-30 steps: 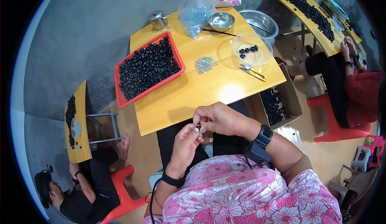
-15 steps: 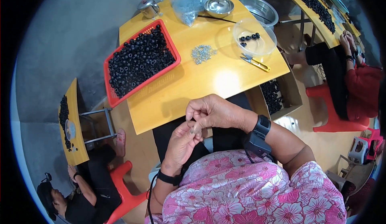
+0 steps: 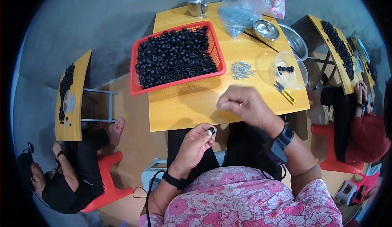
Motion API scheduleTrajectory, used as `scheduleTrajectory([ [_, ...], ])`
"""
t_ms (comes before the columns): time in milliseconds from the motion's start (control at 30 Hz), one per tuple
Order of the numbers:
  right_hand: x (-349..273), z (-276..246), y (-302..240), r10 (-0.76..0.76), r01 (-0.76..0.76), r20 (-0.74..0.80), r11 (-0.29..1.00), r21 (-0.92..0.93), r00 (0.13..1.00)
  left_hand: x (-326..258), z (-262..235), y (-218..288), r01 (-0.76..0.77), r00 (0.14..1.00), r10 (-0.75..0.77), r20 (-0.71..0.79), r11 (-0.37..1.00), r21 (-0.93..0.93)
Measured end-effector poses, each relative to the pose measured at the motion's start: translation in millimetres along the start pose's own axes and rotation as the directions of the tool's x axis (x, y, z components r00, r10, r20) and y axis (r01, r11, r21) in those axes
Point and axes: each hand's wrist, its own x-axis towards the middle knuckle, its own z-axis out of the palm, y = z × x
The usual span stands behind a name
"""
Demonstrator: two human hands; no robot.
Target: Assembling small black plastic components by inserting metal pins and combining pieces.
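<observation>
Currently, the left hand (image 3: pixel 194 145) pinches a small, round, glossy black piece (image 3: pixel 212 131) while the right hand (image 3: pixel 247 108) hangs apart

The left forearm comes in from the lower edge and slants up to the right, a plain black band (image 3: pixel 174 181) around its wrist. Its thumb lies uppermost and the other fingers curl inward, so the black piece sits between thumb and index finger, at the tip of the grip. Hand and piece are in front of the person's lap in dark trousers (image 3: pixel 241 143), just short of the near edge of the yellow wooden bench (image 3: pixel 179 112).

The right arm bends at the elbow and reaches up to the left, a bulky black wrist device (image 3: pixel 283 139) strapped near the hand. That hand is raised over the near part of the bench, back toward the camera, fingers curled and pointing left. It is blurred; I cannot tell whether its fingertips meet or hold anything.

Beyond the hands, a red plastic rectangular basket (image 3: pixel 179 83) heaped with black round pieces (image 3: pixel 175 59) juts past the bench's left edge. A loose patch of small silvery bits (image 3: pixel 242 70) lies in the middle. To the right, yellow-handled snips (image 3: pixel 286 93) lie beside a clear round plastic bowl (image 3: pixel 290 81) containing a few black pieces.
</observation>
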Motion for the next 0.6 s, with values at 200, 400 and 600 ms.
scheduleTrajectory([
  [200, 74, -20, 10, -0.115, 0.078, -0.153, 0.97, -0.23, 0.982, -1, -6, 7, -0.038, 0.998, 0.033, -0.051, 0.996, -0.087],
  [400, 141, -12, 36, -0.132, 0.192, 0.144, 0.791, -0.581, 0.981, 0, -8, 13, -0.032, 0.998, 0.025, -0.056, 0.991, -0.133],
  [600, 159, 0, 47, 0.08, 0.174, 0.274, 0.597, -0.783, 0.958, 0, -14, 16, -0.041, 0.998, 0.033, -0.053, 0.985, -0.168],
])
